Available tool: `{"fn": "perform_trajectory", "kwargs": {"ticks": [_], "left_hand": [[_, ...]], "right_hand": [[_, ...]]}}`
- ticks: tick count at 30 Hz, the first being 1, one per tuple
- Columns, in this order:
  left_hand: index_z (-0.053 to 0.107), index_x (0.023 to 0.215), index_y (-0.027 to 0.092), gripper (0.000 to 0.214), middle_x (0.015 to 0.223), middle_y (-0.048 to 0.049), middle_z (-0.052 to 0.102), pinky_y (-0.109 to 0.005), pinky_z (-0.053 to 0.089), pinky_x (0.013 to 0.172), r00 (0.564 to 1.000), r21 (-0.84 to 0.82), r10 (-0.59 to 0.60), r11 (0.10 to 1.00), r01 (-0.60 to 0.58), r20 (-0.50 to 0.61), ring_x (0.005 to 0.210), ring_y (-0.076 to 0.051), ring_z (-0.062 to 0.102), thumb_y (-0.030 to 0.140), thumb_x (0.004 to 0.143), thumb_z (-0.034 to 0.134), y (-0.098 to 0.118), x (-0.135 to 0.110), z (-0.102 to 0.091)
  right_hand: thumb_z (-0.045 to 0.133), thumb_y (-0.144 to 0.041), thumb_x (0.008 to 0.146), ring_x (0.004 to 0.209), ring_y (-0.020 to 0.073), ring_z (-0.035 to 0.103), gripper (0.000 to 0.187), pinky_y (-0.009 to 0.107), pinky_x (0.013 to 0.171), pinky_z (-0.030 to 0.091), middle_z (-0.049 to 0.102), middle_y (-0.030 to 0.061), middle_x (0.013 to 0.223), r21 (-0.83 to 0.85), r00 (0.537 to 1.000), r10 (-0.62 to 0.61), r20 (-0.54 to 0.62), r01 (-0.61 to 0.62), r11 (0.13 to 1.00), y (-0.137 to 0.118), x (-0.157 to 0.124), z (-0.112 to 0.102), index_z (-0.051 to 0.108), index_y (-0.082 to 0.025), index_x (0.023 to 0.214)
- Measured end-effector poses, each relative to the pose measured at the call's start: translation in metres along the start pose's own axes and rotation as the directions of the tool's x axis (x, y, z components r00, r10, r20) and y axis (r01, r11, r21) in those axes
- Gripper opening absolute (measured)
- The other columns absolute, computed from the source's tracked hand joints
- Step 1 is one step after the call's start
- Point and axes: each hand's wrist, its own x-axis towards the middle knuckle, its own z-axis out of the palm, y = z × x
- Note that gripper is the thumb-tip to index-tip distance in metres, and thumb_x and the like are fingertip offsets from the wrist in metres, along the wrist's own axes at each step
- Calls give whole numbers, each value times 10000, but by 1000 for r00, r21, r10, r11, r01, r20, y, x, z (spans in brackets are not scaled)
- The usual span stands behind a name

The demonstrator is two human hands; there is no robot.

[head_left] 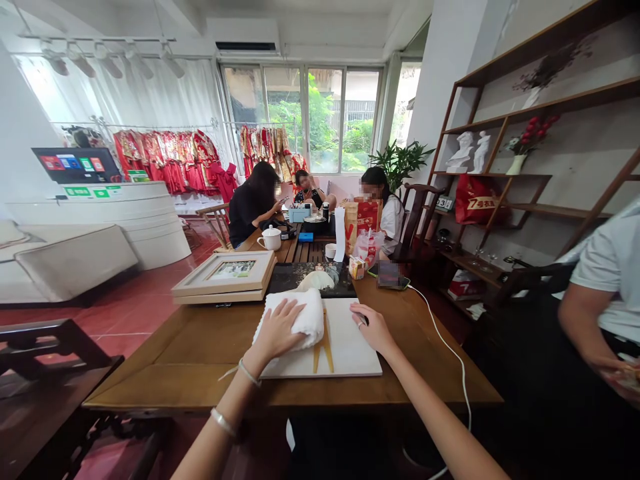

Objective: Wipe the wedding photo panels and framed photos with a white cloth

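A folded white towel (307, 319) lies bunched on the left part of a white board (350, 357). My left hand (283, 327) rests on top of the towel, its fingers spread out. Beside the towel, long yellow strips (323, 353) on the board part into two legs toward me; their upper part is partly covered. At the board's right edge is my right hand (374, 327), fingers bent and thumb close to them. A small dark patch shows between thumb and fingers, too small to make out. The board lies flat on the wooden table (200, 373).
Wooden frames (225, 273) are stacked at the left. Behind the board sits a dark tray (285, 272), with a lidded white mug (270, 238) farther back. A white cable (453, 347) runs down the right side. Several people sit beyond; another person (600, 293) is at far right.
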Motion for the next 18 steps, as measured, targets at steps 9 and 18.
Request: {"fn": "perform_trajectory", "kwargs": {"ticks": [9, 18], "left_hand": [[379, 1379, 233, 609, 1479, -70, 336, -493, 242, 1080, 999, 5, 12, 1000, -12, -49, 1379, -290, 219, 380, 799, 492, 2, -1, 4], [307, 1417, 322, 792, 1533, 18, 188, -525, 102, 1115, 999, -35, -34, 999, 34, 17, 1414, -280, 86, 322, 660, 538, 33, -91, 9]], "right_hand": [[515, -157, 796, 1087, 219, 619, 250, 399, 997, 448, 690, 92, 1105, 8, 1000, 16, -2, -16, 1000, -2, 0, 0, 708, -184, 952], [523, -145, 781, 1078, 221, 623, 246, 403, 994, 446, 694, 91, 1097, 17, 1000, 21, -1, -21, 1000, -2, 0, 0, 715, -188, 927]]}}
